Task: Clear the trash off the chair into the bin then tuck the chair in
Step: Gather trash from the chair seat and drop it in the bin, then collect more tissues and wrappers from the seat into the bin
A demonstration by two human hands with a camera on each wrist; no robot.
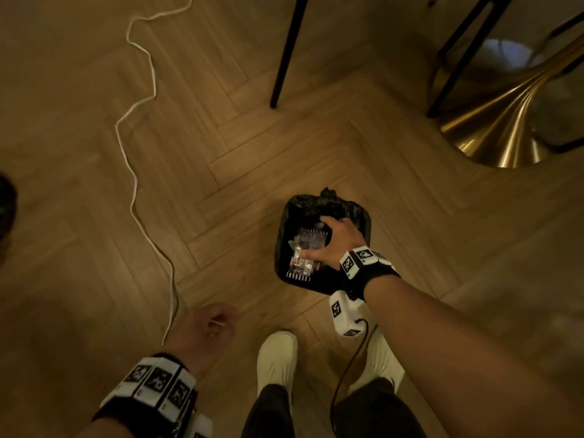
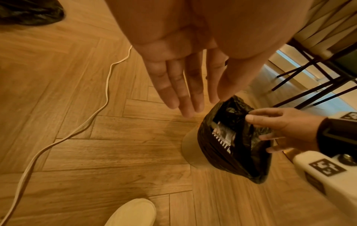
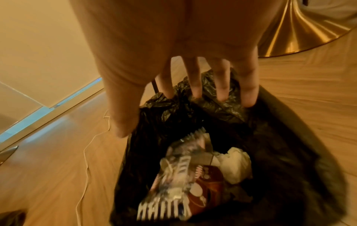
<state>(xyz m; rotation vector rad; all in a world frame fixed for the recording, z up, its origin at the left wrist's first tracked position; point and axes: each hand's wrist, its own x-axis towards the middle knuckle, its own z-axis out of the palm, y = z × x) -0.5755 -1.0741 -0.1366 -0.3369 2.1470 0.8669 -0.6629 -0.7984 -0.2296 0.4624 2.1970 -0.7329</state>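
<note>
A small bin (image 1: 363,216) lined with a black bag stands on the wooden floor just ahead of my feet. My right hand (image 1: 316,240) hovers over its mouth, fingers spread and straight, holding nothing. Below that hand (image 3: 173,116) a silver-and-white wrapper (image 3: 173,168) lies in the bin (image 3: 289,137) on a brown packet (image 3: 208,188) and a crumpled white tissue (image 3: 235,165). My left hand (image 1: 211,324) hangs empty to the left of the bin (image 2: 212,152), its fingers (image 2: 185,94) straight. Black chair legs (image 1: 284,52) stand beyond the bin; the seat is out of view.
A gold flared table base (image 1: 512,121) rises at the right, close to more dark legs (image 1: 458,58). A white cable (image 1: 136,172) snakes across the floor on the left. A black bag (image 2: 29,12) lies at the far left. My white shoes (image 1: 278,358) stand behind the bin.
</note>
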